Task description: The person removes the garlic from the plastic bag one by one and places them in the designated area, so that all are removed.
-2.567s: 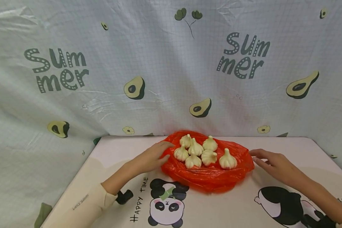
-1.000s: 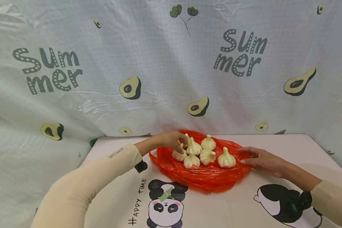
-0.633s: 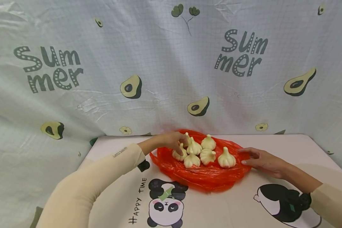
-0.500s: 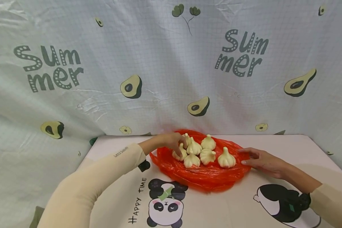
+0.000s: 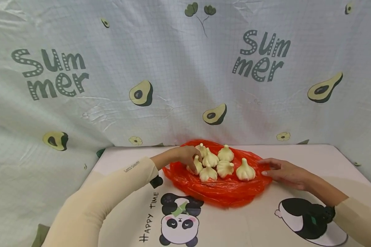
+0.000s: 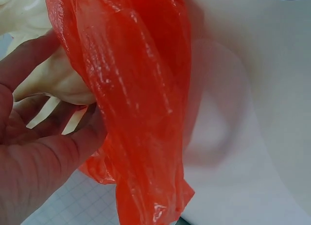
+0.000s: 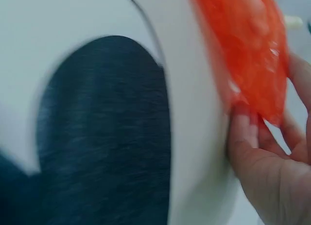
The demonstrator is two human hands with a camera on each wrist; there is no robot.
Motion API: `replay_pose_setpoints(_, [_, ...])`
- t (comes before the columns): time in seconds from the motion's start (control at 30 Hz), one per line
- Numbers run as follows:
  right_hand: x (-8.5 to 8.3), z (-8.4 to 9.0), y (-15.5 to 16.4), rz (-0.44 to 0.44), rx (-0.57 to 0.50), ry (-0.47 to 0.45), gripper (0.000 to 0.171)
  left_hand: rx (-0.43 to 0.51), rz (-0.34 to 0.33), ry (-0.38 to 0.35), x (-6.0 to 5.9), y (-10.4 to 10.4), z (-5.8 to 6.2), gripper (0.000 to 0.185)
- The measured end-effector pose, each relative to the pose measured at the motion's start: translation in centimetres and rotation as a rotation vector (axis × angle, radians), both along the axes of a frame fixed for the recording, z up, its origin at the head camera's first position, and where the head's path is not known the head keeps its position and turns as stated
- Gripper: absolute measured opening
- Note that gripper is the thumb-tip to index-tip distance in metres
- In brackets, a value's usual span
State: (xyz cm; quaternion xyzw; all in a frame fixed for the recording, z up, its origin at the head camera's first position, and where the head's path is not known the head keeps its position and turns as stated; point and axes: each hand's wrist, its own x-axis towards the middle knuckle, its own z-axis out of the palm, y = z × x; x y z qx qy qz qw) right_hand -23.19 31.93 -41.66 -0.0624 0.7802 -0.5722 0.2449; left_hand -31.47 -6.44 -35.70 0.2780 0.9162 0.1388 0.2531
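Observation:
In the head view, a red plastic bag lies spread on the table, with several garlic bulbs sitting on it. My left hand reaches over the bag's left side and its fingers curl round the leftmost garlic bulb. The left wrist view shows that bulb between thumb and fingers, partly covered by the bag's red film. My right hand holds the bag's right edge. Up close in the right wrist view, its thumb and fingers sit on either side of the bag.
A pale tabletop printed with a panda lies in front of the bag. Behind stands a white cloth printed with avocados and lettering. Small black devices are at the wrists.
My left hand has moved right from the bag's left edge onto the leftmost garlic bulb, and its fingers have closed round it. My right hand has shifted slightly left onto the bag's edge.

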Motion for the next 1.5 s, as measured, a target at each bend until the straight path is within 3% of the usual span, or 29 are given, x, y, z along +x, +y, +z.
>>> replay_pose_setpoints(0.2, [-0.6,0.1,0.0,-0.013,0.022,-0.039,0.065,0.023,0.017,-0.014,0.1,-0.4,-0.3,0.040])
replay_pose_setpoints(0.5, [-0.7,0.0,0.2,-0.018,0.017,-0.035,0.063,0.116,0.066,-0.067,0.4,-0.6,0.4,0.039])
replay_pose_setpoints(0.8, [-0.6,-0.2,0.3,0.000,0.022,-0.019,0.063,0.189,0.050,-0.038,0.7,-0.8,1.0,0.049])
replay_pose_setpoints(1.0, [-0.7,-0.2,0.3,0.009,0.021,-0.017,0.061,0.256,0.074,0.004,1.2,-1.0,1.5,0.053])
replay_pose_setpoints(1.27, [-0.6,-0.1,0.0,-0.001,0.013,-0.029,0.060,0.451,0.051,0.103,2.5,-1.5,2.3,0.047])
replay_pose_setpoints(1.4, [-0.5,0.0,0.0,-0.019,0.024,-0.036,0.063,0.572,0.049,0.107,3.3,-1.6,2.2,0.045])
replay_pose_setpoints(1.5, [-0.5,0.1,0.0,-0.029,0.022,-0.042,0.063,0.673,0.085,0.081,3.9,-1.8,2.0,0.042])
